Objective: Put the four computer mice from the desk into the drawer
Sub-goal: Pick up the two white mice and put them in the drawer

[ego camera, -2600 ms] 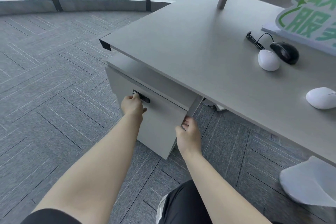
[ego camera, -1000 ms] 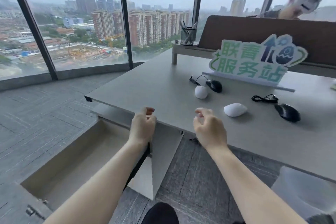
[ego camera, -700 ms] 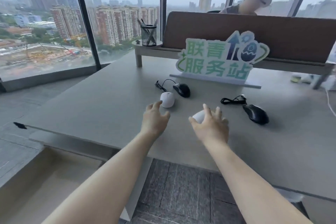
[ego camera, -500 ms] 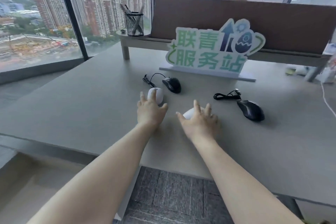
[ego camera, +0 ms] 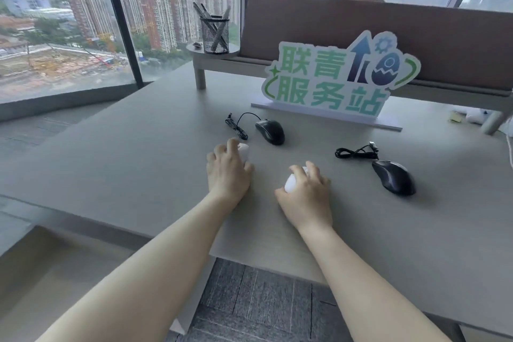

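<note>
Grey desk (ego camera: 138, 164), perhaps window-side

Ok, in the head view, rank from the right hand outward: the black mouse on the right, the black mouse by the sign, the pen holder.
From the right hand:
1. Black mouse on the right, beside it.
2. Black mouse by the sign, ahead-left.
3. Pen holder, far back-left on the shelf.

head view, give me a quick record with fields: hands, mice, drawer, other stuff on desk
left hand: closed over a white mouse
right hand: closed over the other white mouse
black mice: one near the sign, one to the right, both corded, untouched
drawer: open at lower left, no mouse seen in it
desk: sign board, pen holder
</note>
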Motion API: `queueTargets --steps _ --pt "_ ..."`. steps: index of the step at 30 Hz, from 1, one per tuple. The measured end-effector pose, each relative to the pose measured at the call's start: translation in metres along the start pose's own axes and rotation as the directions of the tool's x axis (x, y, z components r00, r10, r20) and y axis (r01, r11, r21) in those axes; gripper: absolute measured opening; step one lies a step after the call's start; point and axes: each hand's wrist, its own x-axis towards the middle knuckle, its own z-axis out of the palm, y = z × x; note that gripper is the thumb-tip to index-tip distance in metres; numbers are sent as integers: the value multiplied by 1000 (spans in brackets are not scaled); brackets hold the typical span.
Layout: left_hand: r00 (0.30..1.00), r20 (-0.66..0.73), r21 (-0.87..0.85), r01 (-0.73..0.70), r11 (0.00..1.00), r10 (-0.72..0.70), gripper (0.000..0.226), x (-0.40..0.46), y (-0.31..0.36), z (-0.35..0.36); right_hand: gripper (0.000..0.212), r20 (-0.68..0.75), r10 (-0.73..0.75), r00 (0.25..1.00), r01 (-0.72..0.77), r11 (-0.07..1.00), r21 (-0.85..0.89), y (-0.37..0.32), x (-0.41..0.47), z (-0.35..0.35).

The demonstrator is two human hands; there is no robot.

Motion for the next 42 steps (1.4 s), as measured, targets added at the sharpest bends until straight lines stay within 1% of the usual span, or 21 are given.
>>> queueTargets --steps 3,5,7,9,11,12,13,15,16,17,19,20,22,24,27,31,34,36,38,40,42 --pt "991 -129 -163 27 986 -48 60 -35 -31 -51 53 16 -77 997 71 972 226 -29 -22 -14" --pt "970 -226 -194 42 980 -87 57 -60 -62 -88 55 5 -224 974 208 910 359 -68 -48 -19" --pt "938 -304 -204 107 973 -166 53 -85 -98 -122 56 8 -414 910 368 818 443 -113 -80 -16" --pt "900 -341 -213 208 955 -272 51 -110 -138 -154 57 60 -570 820 469 728 500 -153 -114 0" --pt "863 -350 -176 320 931 -364 48 -134 -182 -179 57 144 -664 734 502 673 542 -181 -145 27" --pt "842 -342 -152 389 908 -418 46 -144 -203 -188 57 196 -687 700 496 665 558 -192 -158 43" --pt "826 -320 -97 459 883 -465 40 -153 -224 -195 58 259 -694 671 477 673 565 -201 -170 60" --pt "828 -206 101 547 831 -521 22 -165 -265 -199 62 406 -677 614 444 722 532 -218 -187 96" --pt "816 -139 174 578 798 -561 21 -170 -284 -196 64 479 -654 586 443 753 486 -225 -193 115" --pt "793 -80 211 606 767 -604 28 -174 -304 -192 66 550 -619 561 450 785 426 -231 -197 134" --pt "740 -14 190 662 724 -673 52 -180 -337 -179 69 674 -525 519 473 834 285 -243 -201 169" --pt "720 -2 157 686 711 -694 58 -181 -347 -172 68 719 -478 504 487 845 220 -248 -201 185" --pt "705 31 136 699 702 -709 57 -182 -361 -157 57 784 -397 477 527 843 106 -256 -200 214" --pt "709 51 140 692 708 -703 53 -179 -366 -146 51 830 -324 454 574 819 5 -262 -198 235" --pt "724 48 146 676 722 -688 48 -171 -380 -131 52 859 -255 444 604 793 -77 -267 -192 259" --pt "748 48 154 649 745 -662 47 -166 -390 -119 45 845 -270 462 625 775 -94 -267 -185 279" --pt "769 62 163 621 767 -636 54 -165 -392 -119 45 831 -275 483 632 767 -114 -268 -185 281" --pt "780 -5 113 622 775 -626 55 -163 -387 -125 47 805 -295 514 612 784 -103 -269 -185 271" --pt "811 -95 32 582 813 -577 50 -158 -377 -134 46 760 -337 556 565 824 -47 -271 -182 251" --pt "849 -187 -44 495 868 -493 42 -150 -359 -146 40 698 -395 597 522 852 37 -270 -176 223" --pt "872 -288 -114 378 919 -395 33 -139 -329 -162 35 611 -465 640 493 859 137 -268 -168 188"
